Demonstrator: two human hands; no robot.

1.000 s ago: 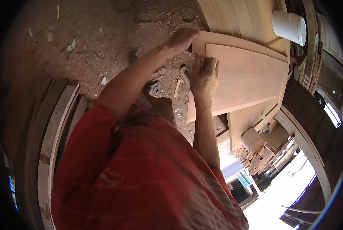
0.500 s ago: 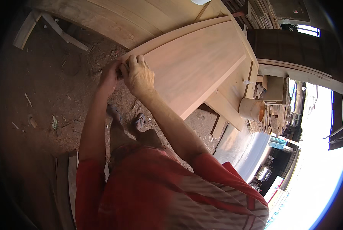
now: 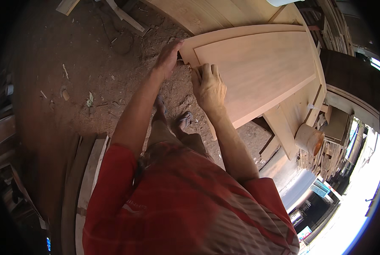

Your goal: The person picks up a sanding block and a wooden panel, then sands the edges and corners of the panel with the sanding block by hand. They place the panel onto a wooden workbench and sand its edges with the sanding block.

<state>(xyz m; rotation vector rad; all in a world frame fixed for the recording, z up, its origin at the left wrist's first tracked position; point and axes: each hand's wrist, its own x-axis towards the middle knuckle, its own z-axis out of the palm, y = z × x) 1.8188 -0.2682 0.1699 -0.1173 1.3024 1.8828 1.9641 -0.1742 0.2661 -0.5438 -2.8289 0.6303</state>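
In the head view, a pale wooden panel (image 3: 258, 70) with a stepped border rests on broad wooden boards (image 3: 228, 12) beyond and beneath it. The left hand (image 3: 168, 59) is at the far corner of the panel's left end, thumb at the corner; its fingers are mostly hidden, so I cannot tell how firmly it grips. The right hand (image 3: 210, 88) rests at the same end, nearer the body, its fingers curled in at the edge (whether they close on the wood itself or on something small, I cannot tell). Nearer than the panel, two sandalled feet (image 3: 184, 120) stand on brown, littered ground (image 3: 96, 63). To the panel's right and nearer sits a cylindrical tub (image 3: 308, 139); beyond its far right corner is a stack of timber strips (image 3: 338, 36).
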